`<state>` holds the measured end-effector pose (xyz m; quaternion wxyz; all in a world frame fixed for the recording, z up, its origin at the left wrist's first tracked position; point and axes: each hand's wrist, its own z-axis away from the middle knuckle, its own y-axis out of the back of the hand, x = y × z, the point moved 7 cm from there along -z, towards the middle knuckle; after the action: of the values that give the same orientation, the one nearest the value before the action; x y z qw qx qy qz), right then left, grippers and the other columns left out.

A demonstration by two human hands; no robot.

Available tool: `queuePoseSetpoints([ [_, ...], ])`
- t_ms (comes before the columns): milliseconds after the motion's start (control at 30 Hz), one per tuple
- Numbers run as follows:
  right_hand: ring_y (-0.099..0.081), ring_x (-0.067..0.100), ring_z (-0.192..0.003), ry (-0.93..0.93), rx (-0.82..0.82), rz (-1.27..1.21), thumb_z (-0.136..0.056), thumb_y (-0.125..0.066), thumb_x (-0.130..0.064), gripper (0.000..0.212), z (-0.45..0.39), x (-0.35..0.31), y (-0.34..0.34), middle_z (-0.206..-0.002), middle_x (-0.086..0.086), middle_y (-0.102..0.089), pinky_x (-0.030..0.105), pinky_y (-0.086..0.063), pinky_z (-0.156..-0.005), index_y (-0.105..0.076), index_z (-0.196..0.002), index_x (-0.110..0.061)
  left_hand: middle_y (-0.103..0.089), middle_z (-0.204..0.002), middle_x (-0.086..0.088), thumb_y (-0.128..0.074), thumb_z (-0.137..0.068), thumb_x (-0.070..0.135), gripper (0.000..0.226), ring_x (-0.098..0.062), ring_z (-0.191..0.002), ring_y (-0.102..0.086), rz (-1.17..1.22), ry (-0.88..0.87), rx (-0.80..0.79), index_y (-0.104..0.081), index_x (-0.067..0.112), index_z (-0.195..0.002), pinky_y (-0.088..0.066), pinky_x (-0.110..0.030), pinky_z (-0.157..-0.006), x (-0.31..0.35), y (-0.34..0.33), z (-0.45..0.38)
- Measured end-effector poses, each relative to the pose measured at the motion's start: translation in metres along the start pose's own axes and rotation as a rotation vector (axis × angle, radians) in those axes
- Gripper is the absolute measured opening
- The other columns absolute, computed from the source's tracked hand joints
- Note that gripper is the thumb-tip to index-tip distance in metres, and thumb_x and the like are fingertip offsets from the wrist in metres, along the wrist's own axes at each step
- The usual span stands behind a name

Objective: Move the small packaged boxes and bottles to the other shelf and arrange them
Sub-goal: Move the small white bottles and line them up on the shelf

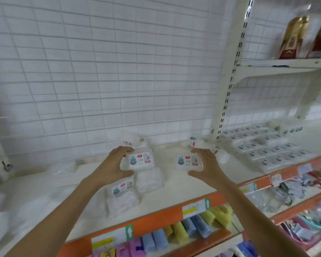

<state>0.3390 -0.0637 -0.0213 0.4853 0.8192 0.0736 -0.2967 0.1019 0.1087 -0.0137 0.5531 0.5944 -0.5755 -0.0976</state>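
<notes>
progress: the task is partly done, as far as you can judge. rows of small packs [272,145] already lie in order on the right-hand shelf [256,169], from its back edge toward its front edge. on the near shelf [174,193] several items remain: a labelled pack [121,190] and a clear pack [149,179] near the middle, a blurred pack [130,139] at the back edge, and small bottles [196,142] toward the back right corner, just beside the upright post [230,84].

current hold: your left hand [111,167] grips one small white pack [140,160], thumb under its lower edge and fingers curled over its top edge. your right hand [208,164] grips a second pack [188,161] the same way, fingers over the top, thumb beneath. both packs are raised above the near shelf, label side toward you, well apart from each other.

remaining: carry both packs to the right-hand shelf, align them with the rows, then clear the loose packs and bottles
</notes>
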Motion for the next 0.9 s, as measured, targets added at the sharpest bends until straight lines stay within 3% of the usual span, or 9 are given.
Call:
queuePoseSetpoints([
  [100,-0.030,0.023,-0.122,-0.083,0.047,0.045,-0.071,-0.077,-0.017,0.070,0.026,0.039,0.046,-0.126,0.006,-0.036,0.029,-0.028,-0.099,-0.041,-0.131,-0.017,-0.043,-0.117,0.012,-0.077,-0.072,0.018,0.067,-0.009,-0.108,-0.038,0.020,-0.037,-0.036,-0.041,0.026,-0.128,-0.032,-0.020,-0.086,0.046,-0.034,-0.019],
  [300,-0.037,0.027,-0.119,-0.235,0.195,0.094,-0.067,-0.080,-0.013,0.071,0.098,0.125,0.141,-0.127,0.011,-0.038,0.025,-0.031,-0.094,-0.046,-0.129,-0.012,-0.042,-0.113,0.009,-0.075,-0.072,0.011,0.065,-0.009,-0.105,-0.038,0.123,-0.123,-0.081,-0.039,0.030,-0.122,-0.033,-0.004,-0.076,0.143,-0.118,-0.046],
  [400,-0.038,0.027,-0.118,-0.319,0.253,0.095,-0.068,-0.080,-0.014,0.071,0.138,0.165,0.182,-0.127,0.012,-0.039,0.022,-0.031,-0.091,-0.045,-0.131,-0.011,-0.043,-0.117,0.006,-0.076,-0.072,0.012,0.066,-0.010,-0.105,-0.040,0.158,-0.159,-0.104,-0.043,0.020,-0.127,-0.034,-0.004,-0.074,0.188,-0.165,-0.052],
  [500,-0.038,0.026,-0.119,-0.389,0.274,0.084,-0.070,-0.078,-0.013,0.069,0.178,0.202,0.213,-0.128,0.008,-0.037,0.028,-0.039,-0.090,-0.044,-0.131,-0.013,-0.043,-0.118,0.006,-0.078,-0.070,0.015,0.067,-0.010,-0.107,-0.042,0.190,-0.187,-0.115,-0.044,0.019,-0.128,-0.035,-0.006,-0.073,0.229,-0.208,-0.057],
  [633,-0.040,0.030,-0.118,-0.452,0.323,0.054,-0.067,-0.080,-0.011,0.070,0.221,0.243,0.246,-0.123,0.007,-0.038,0.052,-0.049,-0.088,-0.046,-0.129,-0.015,-0.045,-0.116,0.003,-0.078,-0.069,0.012,0.067,-0.010,-0.104,-0.045,0.228,-0.187,-0.113,-0.046,0.014,-0.128,-0.036,-0.010,-0.073,0.273,-0.256,-0.064],
  [733,-0.038,0.029,-0.121,-0.502,0.334,0.064,-0.067,-0.081,-0.011,0.071,0.240,0.270,0.265,-0.129,0.012,-0.040,0.045,-0.039,-0.101,-0.046,-0.129,-0.012,-0.046,-0.114,0.002,-0.079,-0.068,0.011,0.068,-0.010,-0.104,-0.045,0.220,-0.193,-0.151,-0.046,0.011,-0.128,-0.034,-0.016,-0.078,0.300,-0.285,-0.075],
  [800,-0.037,0.026,-0.121,-0.511,0.338,0.082,-0.067,-0.081,-0.014,0.073,0.246,0.286,0.276,-0.131,0.012,-0.040,0.039,-0.036,-0.101,-0.046,-0.130,-0.013,-0.045,-0.112,0.002,-0.080,-0.067,0.009,0.068,-0.015,-0.106,-0.047,0.213,-0.210,-0.166,-0.047,0.009,-0.126,-0.035,-0.017,-0.081,0.315,-0.302,-0.086],
  [900,-0.035,0.025,-0.121,-0.540,0.346,0.079,-0.068,-0.080,-0.015,0.072,0.248,0.315,0.289,-0.132,0.011,-0.039,0.035,-0.033,-0.099,-0.045,-0.131,-0.013,-0.043,-0.116,0.005,-0.079,-0.068,0.011,0.067,-0.010,-0.108,-0.044,0.206,-0.236,-0.191,-0.047,0.011,-0.127,-0.033,-0.002,-0.079,0.334,-0.327,-0.108],
])
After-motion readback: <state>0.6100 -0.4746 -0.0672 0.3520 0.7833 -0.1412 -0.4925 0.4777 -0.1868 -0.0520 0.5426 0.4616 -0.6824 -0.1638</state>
